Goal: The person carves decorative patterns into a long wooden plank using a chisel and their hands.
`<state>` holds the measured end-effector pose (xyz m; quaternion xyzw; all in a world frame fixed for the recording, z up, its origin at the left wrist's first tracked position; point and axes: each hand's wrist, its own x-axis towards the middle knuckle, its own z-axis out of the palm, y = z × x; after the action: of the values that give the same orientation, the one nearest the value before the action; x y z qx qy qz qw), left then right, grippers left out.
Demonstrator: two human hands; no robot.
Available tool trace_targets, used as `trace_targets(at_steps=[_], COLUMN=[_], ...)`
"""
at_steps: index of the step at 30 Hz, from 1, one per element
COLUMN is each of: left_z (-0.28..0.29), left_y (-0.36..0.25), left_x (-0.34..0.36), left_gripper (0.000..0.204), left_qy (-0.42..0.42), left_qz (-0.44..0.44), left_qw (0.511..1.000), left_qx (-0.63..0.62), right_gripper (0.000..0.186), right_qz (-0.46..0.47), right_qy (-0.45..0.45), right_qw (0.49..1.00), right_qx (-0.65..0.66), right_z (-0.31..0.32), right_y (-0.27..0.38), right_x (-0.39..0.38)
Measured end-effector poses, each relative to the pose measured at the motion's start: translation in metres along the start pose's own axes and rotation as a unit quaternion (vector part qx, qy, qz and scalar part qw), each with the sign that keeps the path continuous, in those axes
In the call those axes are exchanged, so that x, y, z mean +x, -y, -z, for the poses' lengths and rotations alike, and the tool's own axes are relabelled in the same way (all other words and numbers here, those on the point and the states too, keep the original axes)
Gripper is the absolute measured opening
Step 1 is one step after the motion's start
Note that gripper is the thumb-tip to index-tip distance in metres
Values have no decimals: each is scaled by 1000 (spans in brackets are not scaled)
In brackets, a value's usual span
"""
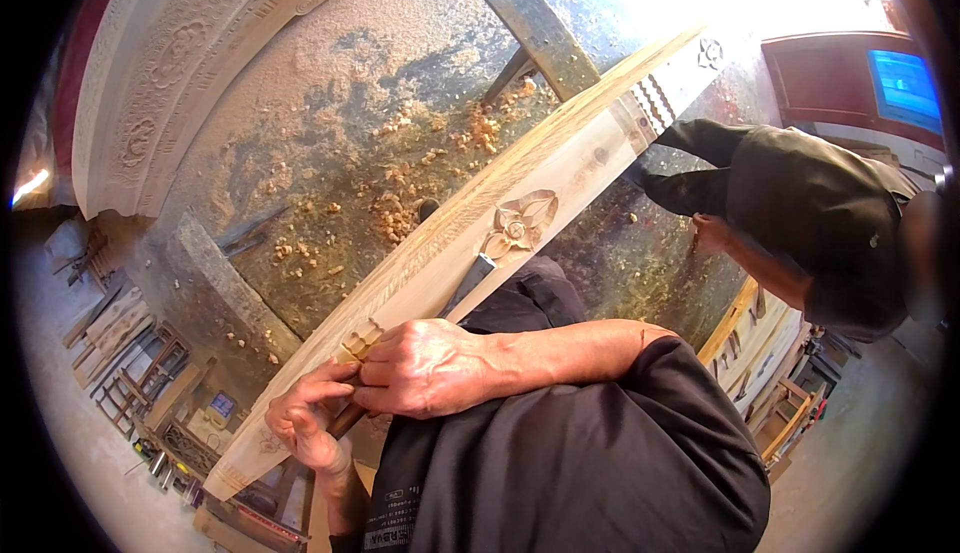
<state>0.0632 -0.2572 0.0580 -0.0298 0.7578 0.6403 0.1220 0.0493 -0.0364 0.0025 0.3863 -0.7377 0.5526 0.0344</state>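
A long pale wooden beam (570,183) runs diagonally across the view, carved with a flower (515,221) and banded patterns. At a wavy carved band near its lower end, my right hand (420,368) is closed on a carving tool with a wooden handle (346,417). My left hand (308,418) is just left of it, fingers curled at the same tool; its blade is hard to make out. A second, dark tool (470,283) lies along the beam below the flower, partly hidden by my right hand.
A co-worker in dark clothing (810,223) bends beside the beam at right. A large carved pale panel (160,103) stands at upper left. Trestle timbers (530,28), wood shavings (395,213), stacked wood (110,323) and a board with tools (745,343) surround me.
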Motion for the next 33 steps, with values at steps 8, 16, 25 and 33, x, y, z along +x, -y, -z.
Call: trace_targets(at_steps=[8, 16, 25, 33], left_z=[-3, -2, -13, -13], left_y=[-3, 2, -10, -8], left_x=[2, 0, 8, 9], left_gripper=[83, 83, 79, 74], left_qy=[-19, -34, -63, -89], left_qz=[6, 6, 16, 12], left_qw=[1000, 999, 998, 996], left_qx=[-3, -10, -25, -4], right_gripper=[18, 19, 26, 28], right_qz=[-6, -5, 4, 2], right_qy=[-32, -24, -22, -5], right_qw=[999, 1000, 999, 999], right_qx=[8, -10, -43, -49], right_z=[3, 2, 5, 7], right_y=[1, 0, -2, -3], right_x=[4, 1, 2, 3])
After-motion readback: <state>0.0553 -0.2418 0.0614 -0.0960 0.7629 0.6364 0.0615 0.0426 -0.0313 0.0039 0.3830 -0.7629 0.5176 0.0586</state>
